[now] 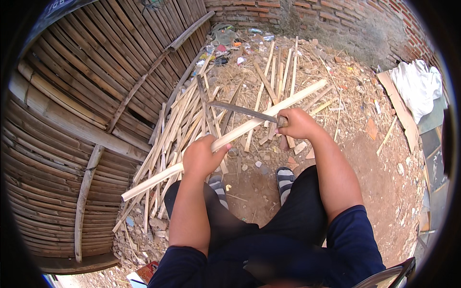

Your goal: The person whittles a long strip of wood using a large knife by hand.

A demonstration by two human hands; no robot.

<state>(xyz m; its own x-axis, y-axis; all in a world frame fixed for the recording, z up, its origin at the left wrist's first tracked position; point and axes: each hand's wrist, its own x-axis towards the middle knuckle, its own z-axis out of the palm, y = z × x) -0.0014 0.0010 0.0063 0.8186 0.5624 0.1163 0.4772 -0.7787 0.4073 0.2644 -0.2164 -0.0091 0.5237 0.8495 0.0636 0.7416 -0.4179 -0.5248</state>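
My left hand (198,157) is closed around a long pale strip of wood (290,101), which slants from low on the left up to the far right. My right hand (298,124) grips the handle of a machete (245,110). Its dark blade points left and lies just above the strip; whether the two touch I cannot tell. Past the blade tip, a pile of split wood strips (180,127) covers the ground on the left. The part of the strip inside my left fist is hidden.
A bamboo slat wall (86,72) closes off the left side, and a brick wall (331,19) stands at the back. Scattered litter (225,45) lies in the far corner. On the right are a white sack (415,89) and a cardboard sheet (398,110). My feet rest on dirt.
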